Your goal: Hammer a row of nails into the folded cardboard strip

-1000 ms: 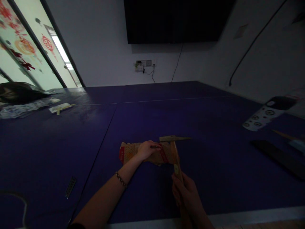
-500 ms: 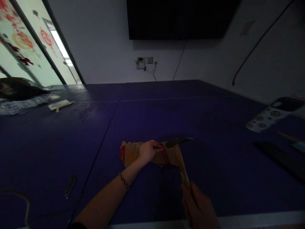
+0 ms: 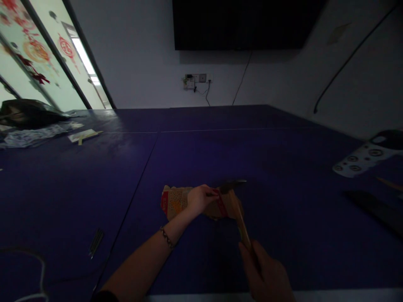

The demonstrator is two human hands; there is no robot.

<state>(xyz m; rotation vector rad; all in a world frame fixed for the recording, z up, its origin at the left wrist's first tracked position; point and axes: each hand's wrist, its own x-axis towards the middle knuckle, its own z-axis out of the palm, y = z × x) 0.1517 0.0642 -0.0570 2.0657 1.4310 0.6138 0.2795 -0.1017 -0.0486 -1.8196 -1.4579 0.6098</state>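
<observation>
A hammer (image 3: pixel 239 222) with a wooden handle is in my right hand (image 3: pixel 267 272), whose fingers are wrapped round the lower end of the handle. The dark hammer head (image 3: pixel 231 186) is over the right part of a flattened piece of printed brown cardboard (image 3: pixel 178 200) with red bands. My left hand (image 3: pixel 199 199) rests on the cardboard, thumb and fingers pinched together just left of the hammer head. What they pinch is too small and dark to make out. Whether the head touches anything beneath it, I cannot tell.
Several thin metal pieces (image 3: pixel 96 243) lie at the left, near a pale cable (image 3: pixel 42 272). A white patterned item (image 3: pixel 355 161) and a dark flat object (image 3: pixel 373 209) are on the right. A dark bag (image 3: pixel 28 113) sits far left on the purple table (image 3: pixel 195 155).
The camera view has swung slightly left. The hammer head has shifted a little leftward, towards my left hand. Both hands keep their grip, and the cardboard stays in place.
</observation>
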